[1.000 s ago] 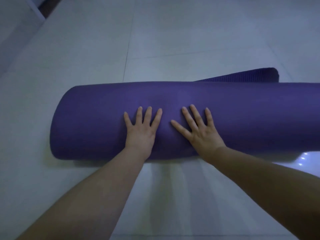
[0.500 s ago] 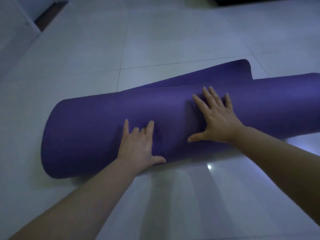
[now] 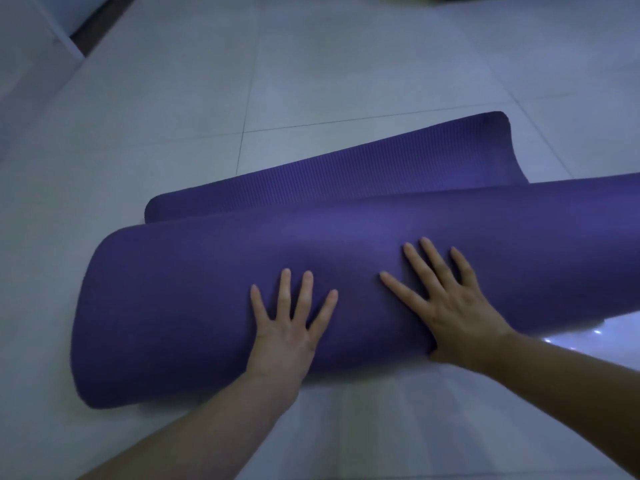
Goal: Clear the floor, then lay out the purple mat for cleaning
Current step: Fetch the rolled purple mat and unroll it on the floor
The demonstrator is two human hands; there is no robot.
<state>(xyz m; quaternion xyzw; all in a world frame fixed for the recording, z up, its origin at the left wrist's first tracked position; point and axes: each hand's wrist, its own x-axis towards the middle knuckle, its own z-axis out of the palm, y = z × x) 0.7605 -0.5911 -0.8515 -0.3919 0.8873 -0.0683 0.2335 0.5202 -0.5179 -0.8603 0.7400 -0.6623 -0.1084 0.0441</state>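
The purple mat [image 3: 194, 299] lies as a thick roll across the tiled floor, running from the left to beyond the right edge. A ribbed strip of it has come free and lies flat on the floor behind the roll, its far right corner curling up. My left hand [image 3: 287, 327] presses flat on the front of the roll with fingers spread. My right hand [image 3: 450, 303] rests flat on the roll a little to the right, fingers straight and spread.
Pale glossy floor tiles [image 3: 346, 64] surround the mat on all sides. A white wall or cabinet edge with a dark gap [image 3: 100, 22] stands at the far left. Light glints on the floor [image 3: 588, 337] at the right.
The roll has turned toward me and more of the ribbed free end lies flat behind it. My left fingers went from curled to straight, and both hands have shifted their place on the roll.
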